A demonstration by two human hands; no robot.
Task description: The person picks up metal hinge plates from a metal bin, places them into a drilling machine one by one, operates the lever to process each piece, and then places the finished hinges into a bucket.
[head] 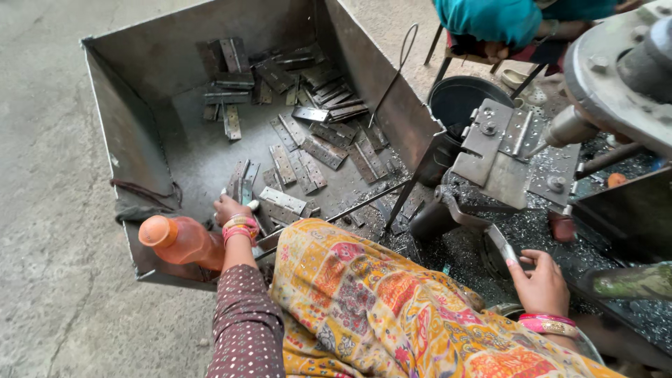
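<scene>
Right hand (542, 280) pinching one flat grey metal strip (502, 246) beside dark drilling jig (493, 150); left hand (232, 208) curled, closing on flat grey hinge plates (283, 201) in open steel bin (133, 133), orange plastic bottle (178, 240) adjacent; dozens of plates unpicked beyond.

- Left arm runs out to the near left, forearm in a dark dotted sleeve, pink and gold bangles at the wrist.
- Left hand (229, 208) turned palm down, fingers curled downward; only its back shows, so whether the grip is closed cannot be told.
- Right arm reaches to the near right, wrist with pink and gold bangles, forearm mostly out of view.
- Right hand (540, 282) raised, back toward the camera, thumb and forefinger pinched together at the tips, other fingers loosely bent.
</scene>
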